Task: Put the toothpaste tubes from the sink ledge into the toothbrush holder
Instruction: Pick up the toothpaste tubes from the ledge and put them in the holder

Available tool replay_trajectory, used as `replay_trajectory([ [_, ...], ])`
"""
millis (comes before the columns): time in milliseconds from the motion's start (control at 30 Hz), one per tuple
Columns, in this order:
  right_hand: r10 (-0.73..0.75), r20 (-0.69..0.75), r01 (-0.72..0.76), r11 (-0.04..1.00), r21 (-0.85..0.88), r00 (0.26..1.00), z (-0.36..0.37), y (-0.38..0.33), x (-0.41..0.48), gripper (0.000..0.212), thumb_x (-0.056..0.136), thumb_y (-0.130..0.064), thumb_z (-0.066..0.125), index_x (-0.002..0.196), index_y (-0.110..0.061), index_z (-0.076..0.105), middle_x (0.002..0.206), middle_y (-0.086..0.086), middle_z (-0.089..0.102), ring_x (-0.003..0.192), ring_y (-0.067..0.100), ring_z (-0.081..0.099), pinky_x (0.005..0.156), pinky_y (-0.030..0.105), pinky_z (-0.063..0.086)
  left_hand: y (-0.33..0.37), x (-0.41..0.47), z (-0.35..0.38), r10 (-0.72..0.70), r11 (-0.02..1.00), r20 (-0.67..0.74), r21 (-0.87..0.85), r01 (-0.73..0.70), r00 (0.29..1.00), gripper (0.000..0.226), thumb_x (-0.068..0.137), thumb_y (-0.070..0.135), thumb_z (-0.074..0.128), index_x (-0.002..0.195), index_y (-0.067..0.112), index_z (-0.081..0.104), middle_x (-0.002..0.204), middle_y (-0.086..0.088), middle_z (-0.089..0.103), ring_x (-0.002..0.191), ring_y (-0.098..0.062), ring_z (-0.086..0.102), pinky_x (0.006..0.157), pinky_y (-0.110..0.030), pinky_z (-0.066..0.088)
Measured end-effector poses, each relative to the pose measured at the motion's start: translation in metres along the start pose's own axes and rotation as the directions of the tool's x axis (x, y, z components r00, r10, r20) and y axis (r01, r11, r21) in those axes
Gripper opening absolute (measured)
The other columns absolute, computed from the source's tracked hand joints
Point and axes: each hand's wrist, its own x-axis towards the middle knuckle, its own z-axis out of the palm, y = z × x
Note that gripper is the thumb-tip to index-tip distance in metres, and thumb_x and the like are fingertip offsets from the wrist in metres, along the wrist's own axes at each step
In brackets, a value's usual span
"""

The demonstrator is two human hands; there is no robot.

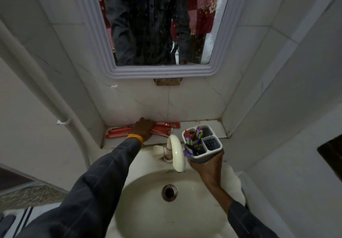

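Note:
Several red toothpaste tubes (118, 132) lie flat on the white sink ledge (212, 125) against the back wall. My left hand (143, 127) rests on top of them with fingers curled over one tube; whether it grips is unclear. My right hand (207, 165) holds the grey-and-white toothbrush holder (212, 143) from below, tilted, just right of the tap. Its left compartments hold purple-green toothbrushes (198, 136) and one red tube (187, 135); the right compartments look empty.
A cream tap (175, 152) stands between my hands, over the basin (144, 191) with its drain (169, 192). A framed mirror (159, 69) hangs above the ledge. Tiled walls close in on both sides, and a white pipe (46, 90) runs down the left.

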Motion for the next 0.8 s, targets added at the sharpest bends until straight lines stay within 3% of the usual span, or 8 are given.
replay_trajectory([
  [100, 0.005, 0.003, -0.005, 1.000, -0.004, 1.000, 0.000, 0.003, 0.001, 0.135, 0.047, -0.049, 0.108, 0.158, -0.028, 0.034, 0.156, 0.007, 0.061, 0.143, 0.029, 0.065, 0.114, 0.057, 0.061, 0.013, 0.008, 0.005, 0.051, 0.992, -0.053, 0.119, -0.045, 0.997, 0.035, 0.093, 0.016, 0.058, 0.127, 0.014, 0.059, 0.124, -0.014, 0.065, 0.120, -0.035, 0.052, 0.099, -0.041, 0.045],
  [333, 0.033, -0.011, -0.034, 0.999, -0.008, 0.999, 0.002, 0.008, 0.003, 0.136, 0.047, -0.039, 0.111, 0.158, -0.028, 0.035, 0.155, 0.006, 0.061, 0.141, 0.028, 0.066, 0.111, 0.056, 0.063, 0.022, 0.014, 0.006, 0.072, 0.984, -0.005, 0.167, -0.070, 0.997, 0.038, 0.094, 0.028, 0.059, 0.128, 0.010, 0.059, 0.131, -0.016, 0.056, 0.121, -0.035, 0.055, 0.099, -0.043, 0.047],
  [467, 0.059, -0.011, -0.059, 0.998, -0.007, 0.998, 0.002, 0.011, 0.006, 0.141, 0.044, -0.037, 0.114, 0.160, -0.026, 0.034, 0.155, 0.006, 0.060, 0.140, 0.030, 0.067, 0.109, 0.057, 0.063, 0.024, -0.001, -0.006, 0.078, 0.997, -0.109, 0.034, -0.075, 0.991, 0.035, 0.088, 0.023, 0.061, 0.122, 0.016, 0.058, 0.118, -0.014, 0.064, 0.107, -0.035, 0.063, 0.087, -0.041, 0.052],
  [567, 0.059, -0.016, -0.059, 0.998, -0.009, 0.998, 0.003, 0.010, 0.006, 0.143, 0.044, -0.039, 0.114, 0.160, -0.028, 0.033, 0.157, 0.006, 0.058, 0.143, 0.031, 0.065, 0.110, 0.058, 0.063, 0.031, -0.011, -0.043, 0.012, 0.980, -0.222, -0.192, -0.055, 0.975, 0.028, 0.082, 0.032, 0.069, 0.104, 0.018, 0.060, 0.101, -0.010, 0.070, 0.091, -0.032, 0.066, 0.078, -0.038, 0.055],
  [667, 0.044, -0.024, -0.045, 0.999, -0.004, 0.999, 0.003, 0.004, 0.005, 0.142, 0.044, -0.038, 0.113, 0.160, -0.026, 0.033, 0.156, 0.007, 0.058, 0.143, 0.030, 0.064, 0.110, 0.057, 0.063, 0.053, -0.023, -0.087, -0.056, 0.859, -0.328, -0.497, -0.122, 0.943, 0.038, 0.075, 0.031, 0.078, 0.107, 0.017, 0.064, 0.099, 0.001, 0.070, 0.086, -0.020, 0.065, 0.077, -0.031, 0.052],
  [733, 0.041, -0.020, -0.041, 0.999, 0.004, 0.999, 0.003, 0.002, 0.005, 0.141, 0.043, -0.042, 0.111, 0.160, -0.022, 0.034, 0.154, 0.009, 0.060, 0.141, 0.031, 0.065, 0.110, 0.057, 0.063, 0.076, -0.032, -0.112, -0.029, 0.786, -0.354, -0.586, -0.197, 0.935, 0.043, 0.072, 0.029, 0.081, 0.110, 0.015, 0.067, 0.099, 0.006, 0.067, 0.084, -0.014, 0.064, 0.077, -0.029, 0.054],
  [800, 0.039, -0.020, -0.039, 0.999, 0.006, 0.999, 0.003, 0.000, 0.004, 0.140, 0.041, -0.045, 0.108, 0.159, -0.022, 0.035, 0.153, 0.010, 0.060, 0.140, 0.032, 0.065, 0.111, 0.057, 0.062, 0.099, -0.036, -0.127, 0.037, 0.739, -0.360, -0.619, -0.268, 0.932, 0.035, 0.064, 0.030, 0.084, 0.094, 0.017, 0.071, 0.090, 0.004, 0.073, 0.077, -0.014, 0.069, 0.075, -0.035, 0.062],
])
